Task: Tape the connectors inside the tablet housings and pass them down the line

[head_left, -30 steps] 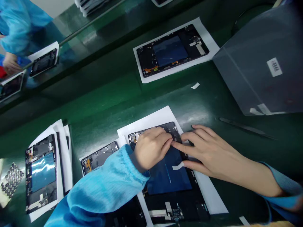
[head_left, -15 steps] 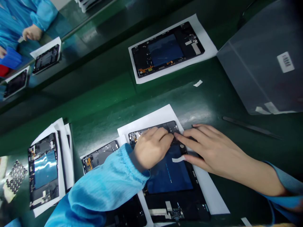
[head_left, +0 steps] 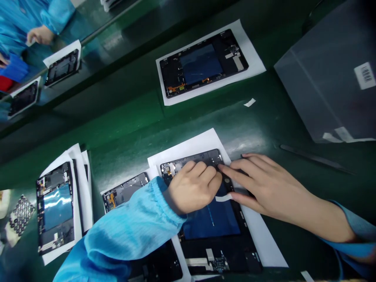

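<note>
Green worktop (head_left: 126, 133) ran beneath a white paper sheet (head_left: 258, 239), on which an opened tablet housing (head_left: 219, 254) lay flat, its blue panel (head_left: 211, 221) uppermost. The left hand (head_left: 194, 188) curled over the housing's upper edge, fingertips resting there. The right hand (head_left: 264, 184) spread nearby, its index fingertip (head_left: 221, 167) meeting that edge. Whether either held something small could not be told. Dark tweezers (head_left: 317, 159) lay well right.
</note>
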{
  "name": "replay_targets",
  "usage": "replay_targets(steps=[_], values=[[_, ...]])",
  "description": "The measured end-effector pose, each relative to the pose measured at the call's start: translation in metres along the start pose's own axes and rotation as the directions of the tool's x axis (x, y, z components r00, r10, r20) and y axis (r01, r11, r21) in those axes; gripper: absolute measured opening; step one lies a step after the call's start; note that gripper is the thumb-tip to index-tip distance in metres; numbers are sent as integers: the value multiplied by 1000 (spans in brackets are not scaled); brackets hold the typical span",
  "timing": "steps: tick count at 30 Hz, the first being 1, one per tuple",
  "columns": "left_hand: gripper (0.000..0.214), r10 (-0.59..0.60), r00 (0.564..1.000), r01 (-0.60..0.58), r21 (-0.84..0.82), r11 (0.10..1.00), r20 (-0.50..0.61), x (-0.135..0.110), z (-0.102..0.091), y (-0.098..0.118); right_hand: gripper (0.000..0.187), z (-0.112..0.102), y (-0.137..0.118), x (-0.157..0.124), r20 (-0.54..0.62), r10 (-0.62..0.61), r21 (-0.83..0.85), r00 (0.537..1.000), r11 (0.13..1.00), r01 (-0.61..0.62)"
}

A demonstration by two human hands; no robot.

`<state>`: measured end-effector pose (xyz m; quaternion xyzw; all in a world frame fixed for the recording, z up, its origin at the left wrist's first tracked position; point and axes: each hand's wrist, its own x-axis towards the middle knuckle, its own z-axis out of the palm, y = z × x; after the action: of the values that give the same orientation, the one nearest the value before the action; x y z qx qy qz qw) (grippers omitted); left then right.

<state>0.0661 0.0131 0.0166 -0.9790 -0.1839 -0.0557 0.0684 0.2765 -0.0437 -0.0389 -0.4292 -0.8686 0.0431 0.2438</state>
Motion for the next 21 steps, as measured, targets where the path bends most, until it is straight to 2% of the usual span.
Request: replay_targets(steps=[8, 21], values=[[13, -84, 984, 78, -46, 996, -154, -16, 7, 8, 44, -1, -2, 3, 3, -1, -33, 1000, 999, 1], [14, -147, 973, 135, -77, 988, -180, -18, 5, 11, 37, -4, -3, 6, 15, -14, -35, 1000, 999, 14]])
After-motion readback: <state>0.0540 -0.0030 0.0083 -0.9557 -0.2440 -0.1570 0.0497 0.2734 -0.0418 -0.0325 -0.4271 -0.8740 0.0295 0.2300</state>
